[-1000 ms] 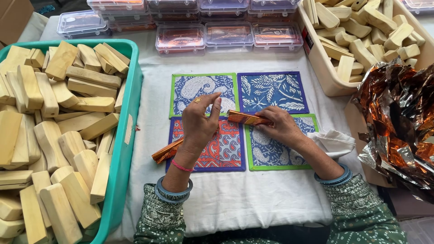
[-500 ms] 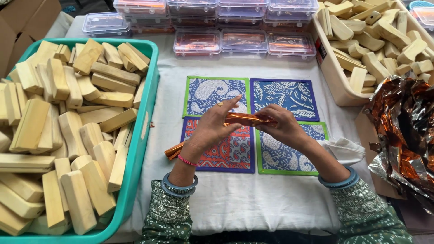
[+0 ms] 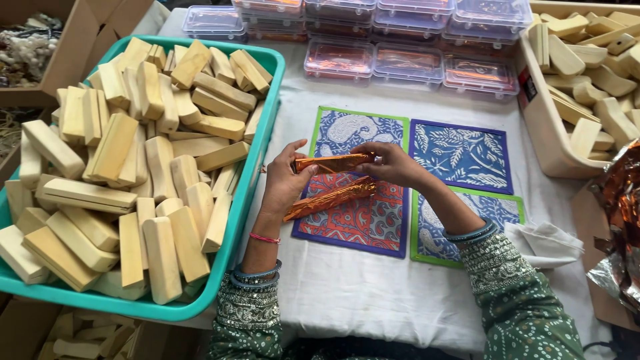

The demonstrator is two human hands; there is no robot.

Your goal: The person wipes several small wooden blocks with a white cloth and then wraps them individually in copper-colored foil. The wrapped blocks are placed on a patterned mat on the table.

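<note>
From the head view, your left hand (image 3: 285,183) and right hand (image 3: 393,163) each pinch closed on one end of a foil-wrapped bar (image 3: 331,162), held level over the patterned mats (image 3: 460,155) mid-bench. It looks stiff and light, with slick, crinkly foil, so grip the ends. A second wrapped bar (image 3: 330,199) lies just beneath. The teal tray (image 3: 263,143) of wooden blocks (image 3: 160,247) fills the bench's left edge.

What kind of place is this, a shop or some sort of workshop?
Most likely a small hand-packing workshop. A teal tray is heaped with pale wooden blocks, clear lidded boxes are stacked at the back, and both hands wrap an orange foil piece over printed mats.
</note>
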